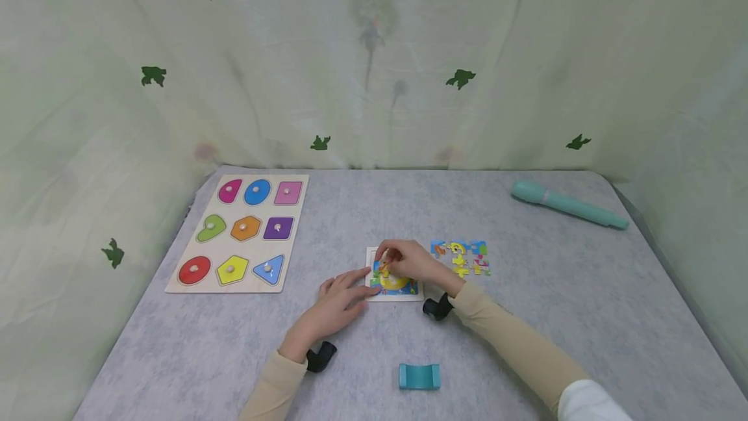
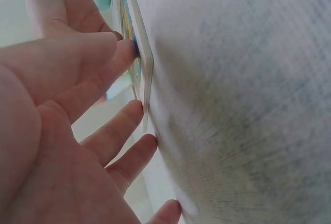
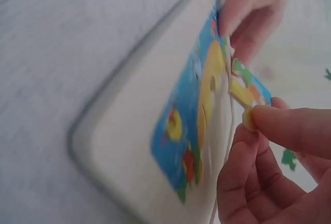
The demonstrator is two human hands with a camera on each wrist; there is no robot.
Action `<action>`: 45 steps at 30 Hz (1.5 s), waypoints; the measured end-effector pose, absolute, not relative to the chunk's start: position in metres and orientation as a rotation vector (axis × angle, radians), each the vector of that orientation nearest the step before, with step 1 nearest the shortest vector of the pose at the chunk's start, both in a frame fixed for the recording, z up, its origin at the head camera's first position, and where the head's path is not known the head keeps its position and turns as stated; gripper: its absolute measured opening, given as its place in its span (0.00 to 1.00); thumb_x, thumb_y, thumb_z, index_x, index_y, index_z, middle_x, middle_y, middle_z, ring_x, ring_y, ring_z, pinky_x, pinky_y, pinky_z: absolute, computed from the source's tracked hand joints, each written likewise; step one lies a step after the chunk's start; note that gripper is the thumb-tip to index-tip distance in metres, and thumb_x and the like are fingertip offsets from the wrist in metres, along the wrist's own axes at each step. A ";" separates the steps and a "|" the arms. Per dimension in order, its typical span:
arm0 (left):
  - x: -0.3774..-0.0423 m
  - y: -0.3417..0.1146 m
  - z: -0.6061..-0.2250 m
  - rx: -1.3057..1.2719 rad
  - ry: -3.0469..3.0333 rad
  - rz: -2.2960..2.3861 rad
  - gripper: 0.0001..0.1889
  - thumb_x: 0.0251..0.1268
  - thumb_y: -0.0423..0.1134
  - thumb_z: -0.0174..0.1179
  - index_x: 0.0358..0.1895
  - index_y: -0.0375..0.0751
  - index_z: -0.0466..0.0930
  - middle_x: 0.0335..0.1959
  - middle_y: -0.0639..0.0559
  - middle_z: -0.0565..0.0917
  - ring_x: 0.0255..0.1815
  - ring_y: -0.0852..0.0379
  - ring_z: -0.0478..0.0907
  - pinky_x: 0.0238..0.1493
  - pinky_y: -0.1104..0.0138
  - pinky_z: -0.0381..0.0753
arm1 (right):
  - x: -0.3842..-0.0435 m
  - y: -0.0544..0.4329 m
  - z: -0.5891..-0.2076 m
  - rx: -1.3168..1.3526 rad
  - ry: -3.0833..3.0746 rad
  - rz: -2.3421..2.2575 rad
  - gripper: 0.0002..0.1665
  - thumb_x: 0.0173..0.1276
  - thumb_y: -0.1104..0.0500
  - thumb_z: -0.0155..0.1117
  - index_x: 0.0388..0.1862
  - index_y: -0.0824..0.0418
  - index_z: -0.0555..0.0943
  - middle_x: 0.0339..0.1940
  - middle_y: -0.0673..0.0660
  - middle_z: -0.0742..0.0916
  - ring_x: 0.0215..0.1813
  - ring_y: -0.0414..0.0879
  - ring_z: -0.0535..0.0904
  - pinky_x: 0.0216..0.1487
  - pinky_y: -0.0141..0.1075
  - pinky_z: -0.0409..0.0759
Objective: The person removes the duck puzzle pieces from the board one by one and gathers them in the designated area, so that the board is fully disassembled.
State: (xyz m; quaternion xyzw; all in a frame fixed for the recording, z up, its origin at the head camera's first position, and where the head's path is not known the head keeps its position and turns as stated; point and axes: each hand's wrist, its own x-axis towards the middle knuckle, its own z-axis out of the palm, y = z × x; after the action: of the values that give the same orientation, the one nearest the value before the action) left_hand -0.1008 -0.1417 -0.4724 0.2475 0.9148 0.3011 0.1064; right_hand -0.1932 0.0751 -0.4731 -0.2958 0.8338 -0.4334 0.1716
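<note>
Beige sleeves reach in from the lower edge of the head view, the one on the right meeting white fabric near the corner. Between the forearms, on the near part of the counter, sits a teal stand with raised ends and a dipped middle; neither hand touches it. A black device shows at the right wrist, another at the left.

Location of the picture puzzle: flat on the counter, ahead of the stand, in a pale frame, both hands at it. Its picture is mainly blue and yellow.

Left hand: fingers extended and spread, gripping nothing. The left wrist view shows fingertips against the edge of the frame and others down on the counter.

Right hand: thumb and fingers drawn together, pinching a puzzle piece coloured yellow, green, blue and orange. The piece is tilted above the puzzle; whether its lower edge makes contact cannot be determined.

Loose pieces lie grouped on the counter just right of the frame, beyond the right wrist. Well to the left rests a shape board carrying nine knobbed shapes in three rows. At far right, a teal rod lies aslant. Leaf-patterned cloth hangs behind.
</note>
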 end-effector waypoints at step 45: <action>-0.100 -0.141 -0.474 0.696 2.688 0.956 0.17 0.70 0.36 0.55 0.60 0.43 0.79 0.71 0.42 0.62 0.71 0.42 0.55 0.63 0.38 0.43 | -0.180 0.159 -0.472 -0.712 2.784 -0.871 0.10 0.61 0.73 0.62 0.36 0.60 0.81 0.30 0.51 0.77 0.32 0.44 0.71 0.34 0.37 0.72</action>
State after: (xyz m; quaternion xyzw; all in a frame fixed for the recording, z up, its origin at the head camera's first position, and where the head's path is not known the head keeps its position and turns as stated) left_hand -0.0996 -0.1408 -0.4744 0.2358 0.9106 0.3238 0.1023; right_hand -0.1805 0.1589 -0.4724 -0.2367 0.9249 -0.2894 0.0693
